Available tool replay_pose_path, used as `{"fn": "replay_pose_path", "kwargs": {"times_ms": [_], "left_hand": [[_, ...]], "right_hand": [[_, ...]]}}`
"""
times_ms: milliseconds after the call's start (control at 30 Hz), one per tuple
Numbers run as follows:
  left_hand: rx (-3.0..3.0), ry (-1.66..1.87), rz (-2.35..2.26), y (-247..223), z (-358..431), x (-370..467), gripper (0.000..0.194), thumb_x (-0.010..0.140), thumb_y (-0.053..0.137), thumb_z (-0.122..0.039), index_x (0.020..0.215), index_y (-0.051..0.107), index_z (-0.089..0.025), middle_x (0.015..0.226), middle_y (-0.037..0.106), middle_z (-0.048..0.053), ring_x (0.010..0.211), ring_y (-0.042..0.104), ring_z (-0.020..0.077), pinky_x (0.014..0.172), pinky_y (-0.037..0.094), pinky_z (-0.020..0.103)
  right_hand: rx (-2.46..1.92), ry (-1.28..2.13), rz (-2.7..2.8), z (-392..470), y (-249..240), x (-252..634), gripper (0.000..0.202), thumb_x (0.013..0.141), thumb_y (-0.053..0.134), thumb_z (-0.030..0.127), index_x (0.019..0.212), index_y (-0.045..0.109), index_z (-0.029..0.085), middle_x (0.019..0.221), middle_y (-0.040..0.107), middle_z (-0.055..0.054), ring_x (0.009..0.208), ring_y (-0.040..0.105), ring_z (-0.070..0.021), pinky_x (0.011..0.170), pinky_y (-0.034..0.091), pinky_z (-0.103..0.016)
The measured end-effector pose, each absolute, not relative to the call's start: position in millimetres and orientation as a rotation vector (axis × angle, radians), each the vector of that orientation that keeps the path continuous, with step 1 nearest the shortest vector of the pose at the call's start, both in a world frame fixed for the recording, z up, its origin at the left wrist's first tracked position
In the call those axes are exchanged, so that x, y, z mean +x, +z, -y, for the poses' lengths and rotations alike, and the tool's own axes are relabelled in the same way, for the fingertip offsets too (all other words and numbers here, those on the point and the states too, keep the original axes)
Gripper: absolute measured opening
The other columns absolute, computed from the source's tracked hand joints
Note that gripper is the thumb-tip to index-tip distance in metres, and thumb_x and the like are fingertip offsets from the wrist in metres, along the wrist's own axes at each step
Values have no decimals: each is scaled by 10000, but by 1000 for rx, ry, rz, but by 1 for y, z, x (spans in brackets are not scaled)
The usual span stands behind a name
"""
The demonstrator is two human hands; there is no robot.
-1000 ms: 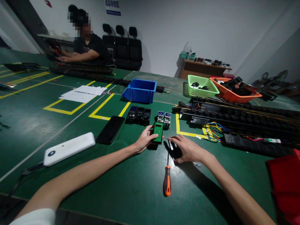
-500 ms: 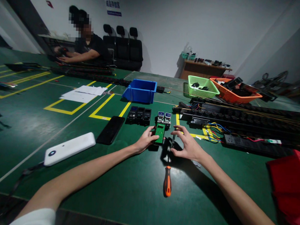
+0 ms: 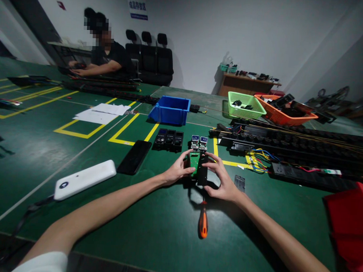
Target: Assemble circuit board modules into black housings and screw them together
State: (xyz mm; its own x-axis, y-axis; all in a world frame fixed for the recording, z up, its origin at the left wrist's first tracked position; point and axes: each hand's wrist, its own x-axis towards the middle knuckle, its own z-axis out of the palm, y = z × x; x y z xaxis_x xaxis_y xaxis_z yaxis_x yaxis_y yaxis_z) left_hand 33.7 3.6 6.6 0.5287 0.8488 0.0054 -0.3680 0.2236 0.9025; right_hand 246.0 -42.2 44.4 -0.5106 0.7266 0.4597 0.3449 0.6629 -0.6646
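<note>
On the green tabletop [image 3: 166, 230], both hands grip parts: left hand [image 3: 176, 172] the green circuit board [image 3: 194, 160], right hand [image 3: 223, 181] the black cover [image 3: 203, 172], not yet joined.

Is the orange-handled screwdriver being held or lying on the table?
Lying on the table: the screwdriver rests flat, touched by neither hand.

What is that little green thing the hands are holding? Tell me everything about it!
The green board looks like a small, flat, rectangular circuit board. It sits low over the dark green table, pinched from its left by the left hand. A black cover piece is pressed against its right side by the right hand. Fingers hide part of it, so its fine details cannot be made out.
</note>
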Motion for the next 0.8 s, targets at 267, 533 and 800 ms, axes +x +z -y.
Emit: {"fn": "replay_pose_path", "kwargs": {"times_ms": [267,533,800], "left_hand": [[1065,968,-567,3,-4,34,789,646,819,-258,1295,371,-268,1275,540,103,1106,576,243,896,493,373],[1234,1122,-670,-9,-5,36,826,555,869,-236,1215,373,-240,1175,577,78,1132,558,247,1030,387,428],[1337,1088,-668,-3,-2,35,852,625,831,-302,1330,358,-224,1311,522,122,1227,497,289,1050,371,440]], "right_hand": [[-896,644,2235,39,32,245,643,787,590,174,1395,385,216,1575,157,-124,1445,196,-291,1150,238,-505],[-990,613,2243,41,30,241,611,787,574,154,1377,439,241,1440,328,-116,1354,353,-278,1105,345,-464],[-1189,450,2153,47,23,231,595,792,680,401,1329,463,265,1339,411,-115,1263,441,-281,1039,426,-466]]}}
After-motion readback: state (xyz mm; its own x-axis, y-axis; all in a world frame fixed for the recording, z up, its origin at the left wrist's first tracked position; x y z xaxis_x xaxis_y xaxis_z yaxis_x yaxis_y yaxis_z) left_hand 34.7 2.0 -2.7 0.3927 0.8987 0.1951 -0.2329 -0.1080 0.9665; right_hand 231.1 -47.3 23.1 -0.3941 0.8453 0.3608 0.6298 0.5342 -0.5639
